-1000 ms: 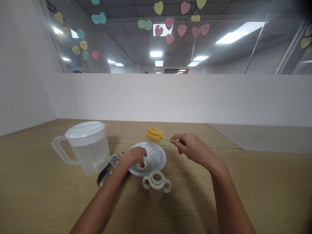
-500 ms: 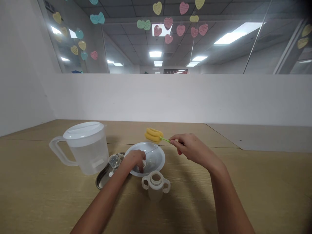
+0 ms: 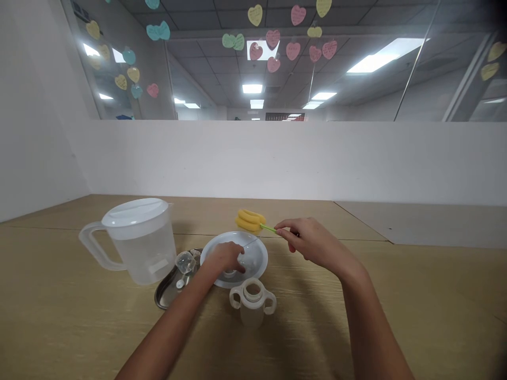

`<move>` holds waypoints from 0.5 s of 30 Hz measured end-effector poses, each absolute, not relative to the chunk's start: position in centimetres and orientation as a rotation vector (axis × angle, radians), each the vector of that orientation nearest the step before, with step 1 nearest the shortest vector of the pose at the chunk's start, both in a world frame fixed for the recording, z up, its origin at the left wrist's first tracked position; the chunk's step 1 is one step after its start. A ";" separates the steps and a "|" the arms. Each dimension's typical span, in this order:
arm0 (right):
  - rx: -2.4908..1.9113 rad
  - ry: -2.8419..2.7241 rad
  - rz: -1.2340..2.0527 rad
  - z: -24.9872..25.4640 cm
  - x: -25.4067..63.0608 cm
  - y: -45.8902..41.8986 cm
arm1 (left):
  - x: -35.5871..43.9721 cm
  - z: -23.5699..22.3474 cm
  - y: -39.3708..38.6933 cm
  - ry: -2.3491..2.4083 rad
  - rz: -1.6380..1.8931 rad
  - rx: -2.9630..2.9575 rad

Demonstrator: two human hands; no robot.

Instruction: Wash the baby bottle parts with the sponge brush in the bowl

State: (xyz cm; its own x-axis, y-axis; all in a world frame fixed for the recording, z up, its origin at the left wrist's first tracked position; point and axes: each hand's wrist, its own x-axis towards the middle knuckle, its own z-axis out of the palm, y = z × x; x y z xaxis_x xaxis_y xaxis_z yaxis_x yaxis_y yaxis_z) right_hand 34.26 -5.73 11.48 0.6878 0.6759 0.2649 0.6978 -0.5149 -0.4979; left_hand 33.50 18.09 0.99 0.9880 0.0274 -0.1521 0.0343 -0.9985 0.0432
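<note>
We have the right hand (image 3: 307,235) pinching the green stem (image 3: 268,228) of a brush between thumb and fingers; its yellow sponge head (image 3: 250,220) points toward 9 o'clock from that grip. Can't tell if the sponge head touches the table. Left hand (image 3: 226,257) is over the white bowl (image 3: 256,269), fingers spread and thumb apart, nothing seen gripped. A white ring (image 3: 229,274) sits in the bowl under that hand, partly covered; we can't tell if they touch. Taking the bowl as dial centre: sponge head at 1 o'clock, just past the rim; right hand near 2; two-handled bottle (image 3: 252,312) upright at 5, close to the rim, no cap on its neck. Metal tray (image 3: 163,300) at 8, partly behind the left forearm, with a clear cap (image 3: 185,262) and a small white piece (image 3: 180,284) in it. Pitcher (image 3: 146,256) at 9 to 10, lid (image 3: 137,212) on. Progress, we judge: bottle is already apart, pieces sorted between bowl and tray, brush in hand. Not done: ring is in the bowl, bottle isn't back together, brush isn't put down. Whether anything is clean or wet, can't tell. Outward at 12: white wall (image 3: 222,158), then glass with heart notes (image 3: 298,15).
</note>
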 end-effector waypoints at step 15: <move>-2.503 -0.928 -0.043 11.5 34.9 -6.2 | 31.4 6.5 19.6 -0.003 0.292 2.771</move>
State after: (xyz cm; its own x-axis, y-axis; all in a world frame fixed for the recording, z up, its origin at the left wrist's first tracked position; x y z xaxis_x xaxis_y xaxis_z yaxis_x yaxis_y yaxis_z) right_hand 34.89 -6.20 11.47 0.7712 0.6086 0.1867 0.6234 -0.6626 -0.4152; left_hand 31.39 19.57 6.46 0.9787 0.0347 0.2026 -0.0384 -0.9375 0.3459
